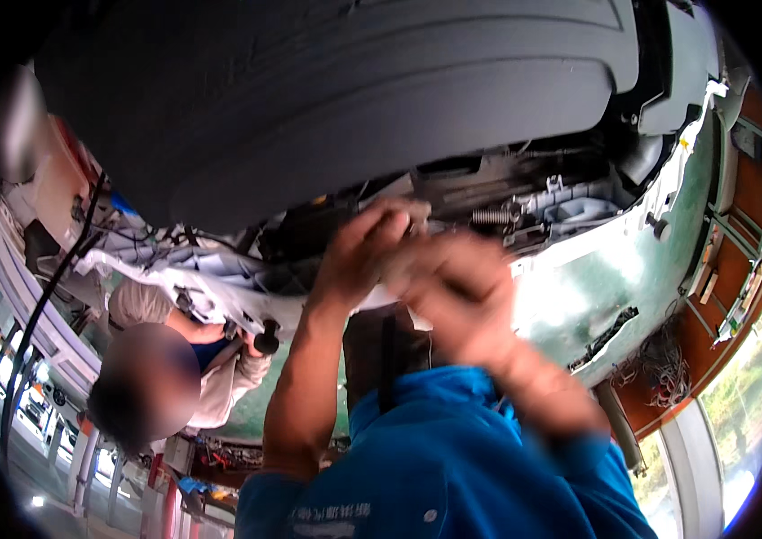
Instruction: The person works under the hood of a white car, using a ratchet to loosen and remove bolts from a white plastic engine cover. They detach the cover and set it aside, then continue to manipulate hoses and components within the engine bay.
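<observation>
Below the dark panel (354,117), I see from afar the left hand (356,256) curled and the blurred right hand (455,283) beside it; I cannot tell whether either grips anything. Both are at the vehicle's white rim (577,241), a coil spring (493,216) just to their right.

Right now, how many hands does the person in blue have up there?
2. The left hand is below the dark panel in the picture; the right hand, blurred, is just to its right. Parts of both may be hidden.
</observation>
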{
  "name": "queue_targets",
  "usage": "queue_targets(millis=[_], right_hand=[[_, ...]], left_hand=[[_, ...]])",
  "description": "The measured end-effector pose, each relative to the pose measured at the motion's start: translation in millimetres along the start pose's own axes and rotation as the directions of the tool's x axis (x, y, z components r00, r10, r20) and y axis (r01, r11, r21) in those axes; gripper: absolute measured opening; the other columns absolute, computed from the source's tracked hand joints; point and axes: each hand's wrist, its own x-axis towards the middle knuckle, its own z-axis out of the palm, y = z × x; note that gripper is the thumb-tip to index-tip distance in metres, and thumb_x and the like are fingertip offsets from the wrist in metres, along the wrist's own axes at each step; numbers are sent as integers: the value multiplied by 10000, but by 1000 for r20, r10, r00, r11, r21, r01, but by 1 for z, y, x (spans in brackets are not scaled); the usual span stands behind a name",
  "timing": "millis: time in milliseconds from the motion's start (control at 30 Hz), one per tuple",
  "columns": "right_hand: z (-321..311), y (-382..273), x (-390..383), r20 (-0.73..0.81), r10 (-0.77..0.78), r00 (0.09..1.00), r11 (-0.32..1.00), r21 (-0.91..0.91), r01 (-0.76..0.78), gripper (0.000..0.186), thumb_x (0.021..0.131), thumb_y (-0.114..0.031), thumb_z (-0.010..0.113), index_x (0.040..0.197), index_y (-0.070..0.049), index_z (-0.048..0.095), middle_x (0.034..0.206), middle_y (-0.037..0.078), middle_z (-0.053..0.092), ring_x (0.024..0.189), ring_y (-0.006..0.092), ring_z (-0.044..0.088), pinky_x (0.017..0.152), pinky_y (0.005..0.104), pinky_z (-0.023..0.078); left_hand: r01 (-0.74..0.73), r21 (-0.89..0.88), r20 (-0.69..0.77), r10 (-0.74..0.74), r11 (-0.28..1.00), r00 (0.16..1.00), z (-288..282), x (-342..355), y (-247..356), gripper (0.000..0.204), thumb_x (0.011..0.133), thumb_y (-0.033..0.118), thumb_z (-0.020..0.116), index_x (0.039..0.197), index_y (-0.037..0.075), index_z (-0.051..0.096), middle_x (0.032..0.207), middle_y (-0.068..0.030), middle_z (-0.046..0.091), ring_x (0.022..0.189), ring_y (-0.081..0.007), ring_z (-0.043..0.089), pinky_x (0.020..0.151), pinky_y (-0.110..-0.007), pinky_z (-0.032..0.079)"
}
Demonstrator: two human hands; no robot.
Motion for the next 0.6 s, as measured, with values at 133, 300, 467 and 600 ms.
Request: queue_targets(millis=[133, 300, 467, 600], right_hand=[[-43, 17, 13, -94, 327, 940, 745, 638, -195, 138, 892, -49, 634, 998, 34, 659, 614, 8, 547, 483, 39, 414, 487, 207, 354], [-61, 37, 20, -61, 295, 954, 669, 726, -160, 188, 933, -163, 586, 1046, -25, 646, 472, -39, 340, 430, 87, 322, 698, 292, 428], [-68, 38, 19, -87, 420, 903, 635, 740, -224, 209, 945, -208, 583, 1060, -46, 647, 472, -54, 318, 449, 90, 324, 726, 293, 421], [-77, 36, 17, -105, 465, 879, 675, 685, -275, 211, 955, -215, 589, 1056, -40, 649, 506, -49, 343, 491, 93, 360, 735, 299, 439]], left_hand=[[-31, 125, -12, 32, 992, 999, -3, 9, -9, 228, 1005, 149, 589, 1182, 32, 673, 1073, -33, 680, 902, -91, 582, 824, -257, 480], [14, 167, -15, -12, 986, 1000, -1, 8, 6, 227, 982, 124, 606, 1148, -11, 684, 1003, -48, 696, 932, -100, 602, 852, -251, 475], [84, 264, -60, -71, 961, 996, 0, 8, 5, 207, 968, 119, 631, 1107, -17, 702, 938, -31, 686, 845, -86, 573, 799, -239, 464], [71, 268, -78, -52, 961, 996, 6, 4, 12, 203, 964, 121, 642, 1091, -23, 706, 914, -12, 664, 813, -67, 553, 750, -221, 454]])
